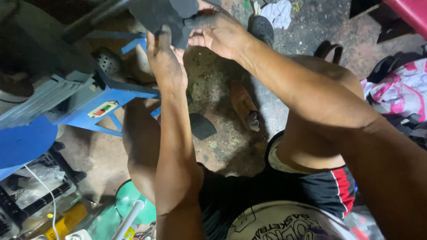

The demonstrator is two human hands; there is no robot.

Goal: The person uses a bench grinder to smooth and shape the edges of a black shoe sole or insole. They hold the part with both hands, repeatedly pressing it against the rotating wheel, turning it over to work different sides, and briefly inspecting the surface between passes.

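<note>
While both hands grip black sole piece (162, 15) | stained concrete floor (222, 89) | blue machine (66, 98) left

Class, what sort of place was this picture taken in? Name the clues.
Probably a small repair workshop: a blue machine stands on a stained concrete floor, and both hands hold a dark flat piece beside it.

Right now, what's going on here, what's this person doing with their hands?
A person sits low over a stained concrete floor, holding a flat dark sole-shaped piece up with both hands. The left hand has its grip on the lower edge, and the right hand pinches it from the side. The piece is held next to a blue machine at the left. On the floor below lie another dark flat piece and a brown shoe-shaped form.
</note>
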